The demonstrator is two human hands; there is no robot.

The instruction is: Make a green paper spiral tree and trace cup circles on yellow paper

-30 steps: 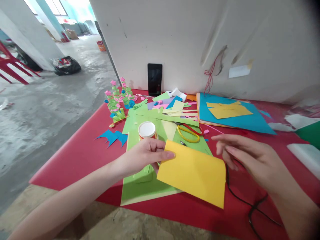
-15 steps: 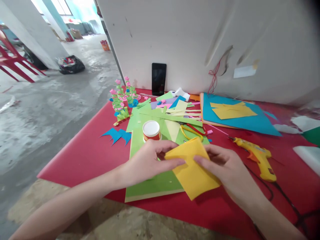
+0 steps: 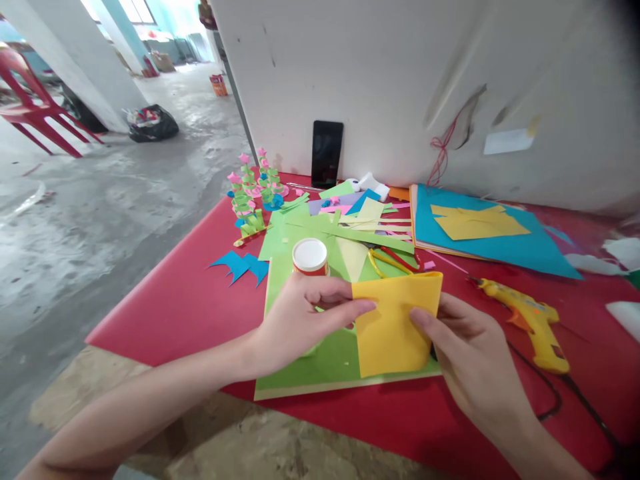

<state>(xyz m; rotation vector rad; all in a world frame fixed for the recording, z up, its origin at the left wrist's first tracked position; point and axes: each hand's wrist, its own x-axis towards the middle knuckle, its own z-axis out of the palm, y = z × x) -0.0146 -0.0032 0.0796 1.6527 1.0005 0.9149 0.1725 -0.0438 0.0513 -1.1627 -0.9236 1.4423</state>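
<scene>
A folded sheet of yellow paper [image 3: 393, 333] is held up between my two hands, its fold loop showing along the top right. My left hand [image 3: 307, 317] pinches its left edge between thumb and fingers. On the right side my right hand [image 3: 470, 347] grips it, thumb in front and fingers behind. Just beyond my left hand stands a small white-lidded tub [image 3: 310, 255]. Scissors with yellow and red handles [image 3: 385, 261] lie behind the paper, partly covered. Green paper sheets [image 3: 300, 370] lie under my hands.
A yellow glue gun [image 3: 530, 320] with a black cord lies at right. Blue sheets [image 3: 475, 247] bear yellow scraps [image 3: 483, 223]. Blue cut-outs [image 3: 240, 267] and small paper trees [image 3: 245, 200] stand left. A phone [image 3: 327, 153] leans on the wall behind paper strips.
The yellow paper has turned from a slanted pose to nearly upright and square. Both hands still hold it; my right hand has shifted slightly right. The view has swung a little left.
</scene>
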